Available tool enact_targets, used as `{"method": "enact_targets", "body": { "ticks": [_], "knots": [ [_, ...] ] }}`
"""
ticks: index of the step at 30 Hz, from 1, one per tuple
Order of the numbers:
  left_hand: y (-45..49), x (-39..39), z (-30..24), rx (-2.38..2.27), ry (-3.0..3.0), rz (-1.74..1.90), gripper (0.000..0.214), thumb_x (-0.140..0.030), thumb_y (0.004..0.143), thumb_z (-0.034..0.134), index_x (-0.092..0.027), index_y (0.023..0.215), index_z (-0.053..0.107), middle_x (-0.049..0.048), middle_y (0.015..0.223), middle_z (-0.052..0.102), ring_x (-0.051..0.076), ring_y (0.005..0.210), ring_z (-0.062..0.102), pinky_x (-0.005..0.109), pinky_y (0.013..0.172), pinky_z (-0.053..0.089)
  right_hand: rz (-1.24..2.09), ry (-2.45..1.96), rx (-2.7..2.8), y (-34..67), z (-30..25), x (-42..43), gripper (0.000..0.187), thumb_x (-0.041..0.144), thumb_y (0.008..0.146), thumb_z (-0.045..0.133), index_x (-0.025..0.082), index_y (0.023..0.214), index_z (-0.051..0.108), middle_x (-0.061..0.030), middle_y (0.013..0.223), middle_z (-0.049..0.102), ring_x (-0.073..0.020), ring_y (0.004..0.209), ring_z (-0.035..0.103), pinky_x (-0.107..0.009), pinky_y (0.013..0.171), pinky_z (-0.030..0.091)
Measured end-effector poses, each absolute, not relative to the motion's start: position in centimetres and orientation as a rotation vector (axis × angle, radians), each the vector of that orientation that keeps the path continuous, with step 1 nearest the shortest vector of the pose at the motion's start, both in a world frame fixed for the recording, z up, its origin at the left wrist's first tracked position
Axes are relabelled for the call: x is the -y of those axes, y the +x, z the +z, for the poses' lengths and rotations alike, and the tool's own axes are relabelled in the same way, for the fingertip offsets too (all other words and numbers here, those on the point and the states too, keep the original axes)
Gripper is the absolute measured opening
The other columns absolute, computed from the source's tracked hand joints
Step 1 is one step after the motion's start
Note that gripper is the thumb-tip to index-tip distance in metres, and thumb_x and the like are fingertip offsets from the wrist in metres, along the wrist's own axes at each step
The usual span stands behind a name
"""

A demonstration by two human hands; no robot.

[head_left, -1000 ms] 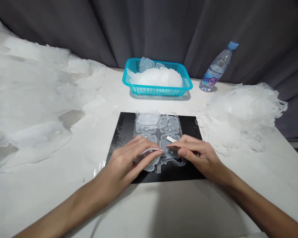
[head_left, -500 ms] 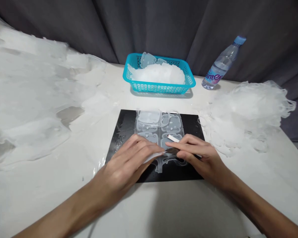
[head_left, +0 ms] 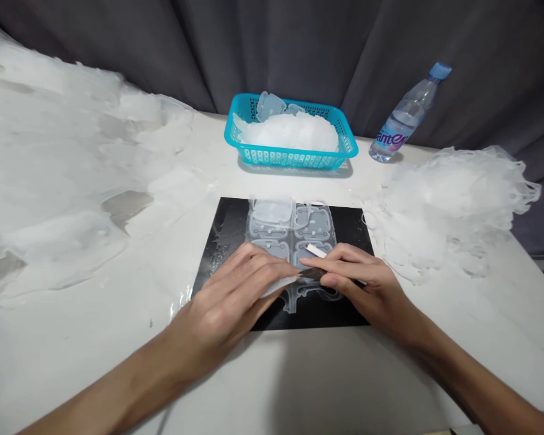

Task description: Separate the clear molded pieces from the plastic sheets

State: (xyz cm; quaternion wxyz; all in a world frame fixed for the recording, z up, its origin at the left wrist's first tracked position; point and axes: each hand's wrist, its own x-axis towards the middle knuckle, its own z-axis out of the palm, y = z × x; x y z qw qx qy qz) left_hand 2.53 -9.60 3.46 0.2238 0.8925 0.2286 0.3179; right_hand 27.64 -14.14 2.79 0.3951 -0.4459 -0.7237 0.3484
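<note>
My left hand (head_left: pixel 236 290) is closed, its fingertips pinching a thin translucent silicone piece (head_left: pixel 278 284); the rest of that piece is hidden under the fingers. My right hand (head_left: pixel 360 278) grips dark, pointed tweezers (head_left: pixel 312 274) between thumb and index finger, with the tip touching or very close to the piece at my left fingertips. A short white stick (head_left: pixel 316 250) with a dark end juts out from behind my right index finger. Beneath both hands, a translucent moulded sheet (head_left: pixel 314 223) with several rounded panels lies on a black mat (head_left: pixel 353 229).
Behind the mat stands a turquoise basket (head_left: pixel 294 158) holding a pile of translucent pieces (head_left: pixel 290 132). A water bottle (head_left: pixel 403 118) is to its right. Large translucent sheets (head_left: pixel 63 163) cover the table's left side. A tangled heap of scraps (head_left: pixel 457 193) lies at right, before a dark curtain (head_left: pixel 299 48).
Hardly anything differs. The view has shifted very slightly, and the tweezers' tip sits a touch closer to my left fingertips.
</note>
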Motion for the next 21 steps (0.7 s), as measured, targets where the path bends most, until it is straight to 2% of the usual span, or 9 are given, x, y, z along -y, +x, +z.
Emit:
{"method": "enact_targets", "body": {
  "ticks": [6, 15, 21],
  "knots": [
    [2.54, 9.63, 3.36, -0.631, 2.441, 0.875, 0.036, -0.003, 0.098, 0.064, -0.02, 0.129, 0.057, 0.0047, 0.111, 0.073, 0.019, 0.101, 0.062, 0.033, 0.092, 0.051, 0.856, -1.122, 1.836, 27.49, 2.78, 14.16, 0.038, 0.024, 0.105, 0.061, 0.035, 0.141, 0.067, -0.0028, 0.097, 0.069, -0.0165, 0.088, 0.063, -0.033, 0.082, 0.053],
    [2.59, 9.53, 3.36, -0.623, 2.47, 0.921, 0.031, -0.004, 0.099, 0.064, -0.017, 0.127, 0.06, 0.0051, 0.109, 0.073, 0.018, 0.1, 0.062, 0.031, 0.091, 0.052, 0.824, -1.131, 1.862, 27.7, 2.64, 14.21, 0.034, 0.02, 0.105, 0.06, 0.025, 0.138, 0.07, -0.003, 0.1, 0.07, -0.0153, 0.091, 0.063, -0.031, 0.084, 0.051],
    [2.69, 9.47, 3.26, -0.604, 2.471, 0.957, 0.033, 0.0, 0.096, 0.067, -0.013, 0.126, 0.061, 0.0059, 0.11, 0.074, 0.017, 0.101, 0.062, 0.03, 0.093, 0.051, 0.808, -1.124, 1.863, 27.63, 2.51, 14.16, 0.035, 0.021, 0.105, 0.06, 0.025, 0.138, 0.07, -0.003, 0.099, 0.069, -0.0152, 0.09, 0.063, -0.031, 0.083, 0.052]
  ]
}}
